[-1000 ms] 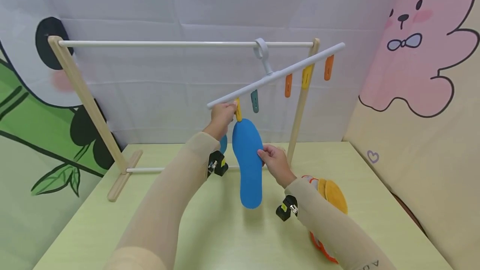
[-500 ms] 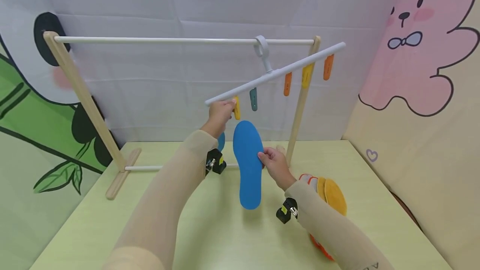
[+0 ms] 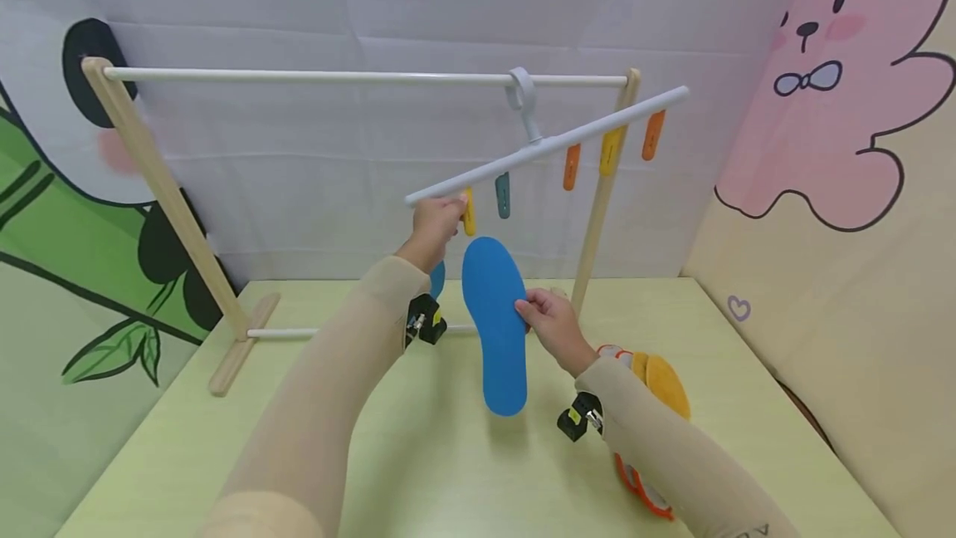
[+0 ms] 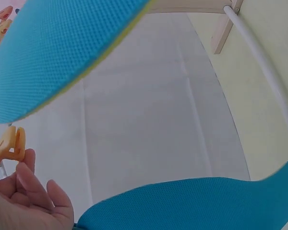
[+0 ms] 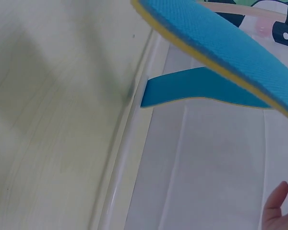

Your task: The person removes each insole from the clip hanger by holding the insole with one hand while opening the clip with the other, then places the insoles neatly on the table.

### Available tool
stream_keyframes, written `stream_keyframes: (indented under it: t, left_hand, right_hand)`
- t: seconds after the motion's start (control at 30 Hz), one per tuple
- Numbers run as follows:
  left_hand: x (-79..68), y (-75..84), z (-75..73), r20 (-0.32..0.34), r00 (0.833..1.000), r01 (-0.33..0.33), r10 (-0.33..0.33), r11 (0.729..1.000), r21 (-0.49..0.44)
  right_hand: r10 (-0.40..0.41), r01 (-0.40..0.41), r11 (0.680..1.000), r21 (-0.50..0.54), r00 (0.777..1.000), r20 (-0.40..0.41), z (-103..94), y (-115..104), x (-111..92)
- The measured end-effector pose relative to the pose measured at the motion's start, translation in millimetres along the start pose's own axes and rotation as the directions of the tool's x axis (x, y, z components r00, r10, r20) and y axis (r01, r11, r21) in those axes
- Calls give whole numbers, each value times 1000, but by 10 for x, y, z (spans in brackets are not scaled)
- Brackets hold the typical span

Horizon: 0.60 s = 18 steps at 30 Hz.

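Note:
My left hand (image 3: 436, 227) pinches a yellow clothes clip (image 3: 469, 212) at the low left end of a white hanger bar (image 3: 553, 145). In the left wrist view the clip's jaws stand parted, with nothing between them. My right hand (image 3: 553, 318) holds a blue shoe insole (image 3: 496, 322) upright by its right edge, thumb in front. Its rounded top sits just under the clip; the left wrist view shows a small gap between them. A second blue insole (image 4: 192, 203) hangs behind my left hand, mostly hidden in the head view.
The tilted bar hangs by a ring hook (image 3: 521, 90) from a wooden rack's white top rail (image 3: 314, 75). A green clip (image 3: 503, 195), orange clips (image 3: 571, 167) and another yellow clip (image 3: 610, 150) hang along it. Yellow pads (image 3: 667, 384) and an orange-trimmed item (image 3: 642, 488) lie partly behind my right forearm.
The insole's top met the clip a second ago; now it is slightly apart below it. My left hand has shifted slightly left and up in view with the clip and bar end.

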<state>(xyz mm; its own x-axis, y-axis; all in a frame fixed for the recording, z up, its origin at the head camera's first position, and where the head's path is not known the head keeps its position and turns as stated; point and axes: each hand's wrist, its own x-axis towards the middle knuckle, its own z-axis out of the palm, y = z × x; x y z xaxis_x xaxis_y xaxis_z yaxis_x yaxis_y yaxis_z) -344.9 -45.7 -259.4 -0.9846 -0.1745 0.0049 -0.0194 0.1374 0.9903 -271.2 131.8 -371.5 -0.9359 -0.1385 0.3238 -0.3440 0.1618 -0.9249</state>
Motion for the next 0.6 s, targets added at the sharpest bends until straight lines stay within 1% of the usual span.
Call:
stream_keyframes:
  t: [0.1,0.2,0.43,0.6]
  left_hand:
    - [-6,9,15,5,1000,11,-11,1000,11]
    - [-10,11,14,24,1000,15,-16,1000,13]
    - [-18,47,13,48,999,-7,7,1000,9]
    - [-22,15,-6,59,998,13,-14,1000,16]
  right_hand:
    - [21,-21,1000,2,1000,10,-33,-8,2]
    - [29,-29,1000,3,1000,10,-62,-13,-3]
    - [63,-62,998,27,998,-25,-122,-39,29]
    - [94,-91,994,62,994,-50,-112,-51,21]
